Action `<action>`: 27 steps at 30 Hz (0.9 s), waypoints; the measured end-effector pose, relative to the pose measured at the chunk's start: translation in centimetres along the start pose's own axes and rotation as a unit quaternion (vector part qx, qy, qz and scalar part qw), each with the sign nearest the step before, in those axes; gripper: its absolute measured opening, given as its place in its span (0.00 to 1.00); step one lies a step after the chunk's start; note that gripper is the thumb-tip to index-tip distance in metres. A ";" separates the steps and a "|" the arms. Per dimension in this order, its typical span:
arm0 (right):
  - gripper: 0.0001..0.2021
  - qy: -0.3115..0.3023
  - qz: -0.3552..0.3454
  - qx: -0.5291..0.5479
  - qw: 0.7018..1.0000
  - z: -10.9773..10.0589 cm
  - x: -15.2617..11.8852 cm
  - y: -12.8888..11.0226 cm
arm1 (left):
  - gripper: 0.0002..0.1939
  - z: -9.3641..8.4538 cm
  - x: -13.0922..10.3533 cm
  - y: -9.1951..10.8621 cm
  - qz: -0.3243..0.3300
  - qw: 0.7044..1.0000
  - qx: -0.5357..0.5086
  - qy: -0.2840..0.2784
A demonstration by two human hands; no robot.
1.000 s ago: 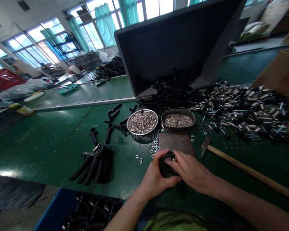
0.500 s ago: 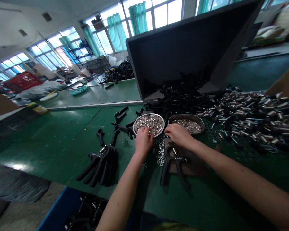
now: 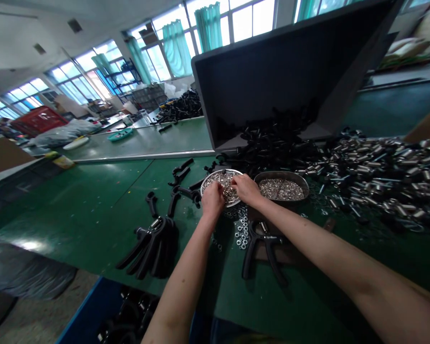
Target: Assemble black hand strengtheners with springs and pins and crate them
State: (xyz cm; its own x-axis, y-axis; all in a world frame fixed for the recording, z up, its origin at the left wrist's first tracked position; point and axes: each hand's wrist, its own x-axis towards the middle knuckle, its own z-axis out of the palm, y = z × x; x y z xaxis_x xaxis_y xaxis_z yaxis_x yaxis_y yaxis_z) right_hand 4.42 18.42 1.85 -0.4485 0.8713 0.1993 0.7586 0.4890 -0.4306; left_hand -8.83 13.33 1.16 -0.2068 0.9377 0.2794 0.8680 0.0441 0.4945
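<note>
Over the left side of a round metal dish of small silvery pins, my left hand has its fingers drawn together. My right hand reaches over the dish's right side, its fingertips pinched among the pins. Whatever either hand holds is too small to make out. An oval metal tin of tiny metal parts stands just right of my right hand. Below the hands lie loose nuts. A black hand grip strengthener with a spring lies on a dark plate, under my right forearm.
Several assembled hand grips lie in a bundle at left, with loose black handles behind. A big grey bin tips black parts onto the green table. Springs and bolts pile up at right. A blue crate stands below.
My right hand has moved left, from the front edge of the oval tin to the round dish. My left hand stays at the dish. The camera view has shifted slightly.
</note>
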 end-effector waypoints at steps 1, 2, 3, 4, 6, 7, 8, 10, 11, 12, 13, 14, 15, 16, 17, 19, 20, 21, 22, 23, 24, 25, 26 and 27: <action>0.09 0.004 0.008 0.015 1.000 -0.4 -0.2 0.0 | 0.07 -0.3 -0.1 0.1 -0.007 1.000 -0.017 0.004; 0.10 0.006 0.015 0.031 0.999 -0.9 -0.6 0.0 | 0.07 -0.6 -0.3 0.2 -0.010 0.999 -0.031 0.006; 0.11 0.005 0.018 0.048 0.999 -1.4 -1.1 0.1 | 0.06 -0.9 -0.7 0.3 -0.013 0.998 -0.054 0.003; 0.11 0.001 0.017 0.064 0.998 -2.0 -1.8 0.2 | 0.06 -1.2 -1.2 0.4 -0.018 0.995 -0.095 -0.007; 0.11 -0.019 0.008 0.094 0.995 -3.2 -3.7 0.9 | 0.09 -1.6 -2.7 0.5 -0.042 0.973 -0.222 -0.053; 0.10 -0.032 0.004 0.105 0.994 -3.6 -4.9 1.3 | 0.10 -1.8 -3.7 0.5 -0.059 0.950 -0.294 -0.084; 0.10 -0.045 0.001 0.113 0.993 -4.0 -6.1 1.7 | 0.11 -1.8 -4.8 0.5 -0.076 0.924 -0.356 -0.116; 0.10 -0.069 0.003 0.120 0.990 -4.2 -8.4 2.7 | 0.11 -1.6 -7.0 0.6 -0.096 0.889 -0.415 -0.165; 0.10 -0.077 0.005 0.121 0.990 -4.1 -9.4 3.1 | 0.11 -1.3 -8.1 0.7 -0.096 0.886 -0.416 -0.181; 0.10 -0.083 0.007 0.120 0.989 -3.9 -10.2 3.4 | 0.11 -1.0 -9.0 0.9 -0.091 0.890 -0.406 -0.189; 0.09 -0.087 0.010 0.118 0.989 -3.7 -10.8 3.7 | 0.11 -0.7 -9.8 1.1 -0.081 0.898 -0.388 -0.192; 0.09 -0.089 0.012 0.113 0.989 -3.4 -11.1 3.9 | 0.11 -0.3 -10.4 1.3 -0.069 0.907 -0.369 -0.191; 0.09 -0.090 0.014 0.107 0.990 -3.2 -11.3 4.0 | 0.11 0.0 -10.9 1.6 -0.057 0.916 -0.347 -0.190; 0.09 -0.092 0.014 0.097 0.991 -3.0 -11.2 4.0 | 0.10 0.3 -11.2 1.8 -0.046 0.925 -0.327 -0.189; 0.08 -0.095 0.012 0.084 0.992 -3.0 -11.1 4.0 | 0.10 0.5 -11.3 2.1 -0.038 0.931 -0.308 -0.189; 0.08 -0.105 0.002 0.052 0.993 -3.1 -10.7 3.7 | 0.09 0.9 -11.3 2.6 -0.024 0.941 -0.278 -0.191; 0.08 -0.112 -0.006 0.033 0.993 -3.2 -10.5 3.4 | 0.09 1.0 -11.3 2.9 -0.016 0.945 -0.263 -0.192; 0.08 -0.120 -0.016 0.014 0.993 -3.4 -10.3 3.0 | 0.09 1.1 -11.2 3.1 -0.007 0.949 -0.250 -0.191; 0.08 -0.129 -0.028 -0.006 0.991 -3.5 -10.1 2.5 | 0.08 1.2 -11.2 3.2 0.003 0.953 -0.237 -0.188; 0.08 -0.139 -0.039 -0.026 0.989 -3.6 -10.0 2.0 | 0.08 1.2 -11.1 3.4 0.014 0.957 -0.224 -0.184; 0.08 -0.148 -0.048 -0.045 0.987 -3.6 -9.9 1.5 | 0.08 1.3 -11.1 3.5 0.025 0.960 -0.212 -0.179; 0.07 -0.157 -0.055 -0.063 0.984 -3.6 -9.8 1.0 | 0.07 1.3 -11.1 3.6 0.036 0.964 -0.200 -0.174; 0.07 -0.164 -0.060 -0.078 0.982 -3.6 -9.7 0.6 | 0.07 1.4 -11.1 3.6 0.047 0.966 -0.190 -0.169; 0.07 -0.170 -0.062 -0.090 0.979 -3.6 -9.6 0.3 | 0.07 1.4 -11.0 3.7 0.058 0.968 -0.181 -0.165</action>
State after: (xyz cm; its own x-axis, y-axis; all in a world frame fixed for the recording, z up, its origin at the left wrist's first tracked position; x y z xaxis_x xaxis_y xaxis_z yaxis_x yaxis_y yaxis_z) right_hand 10.63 10.34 2.96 -0.6503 0.7558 -0.0772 0.7461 0.6161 -0.2525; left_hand -2.72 3.63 -1.27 0.0889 0.9908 0.1016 0.6494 -0.1350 0.7483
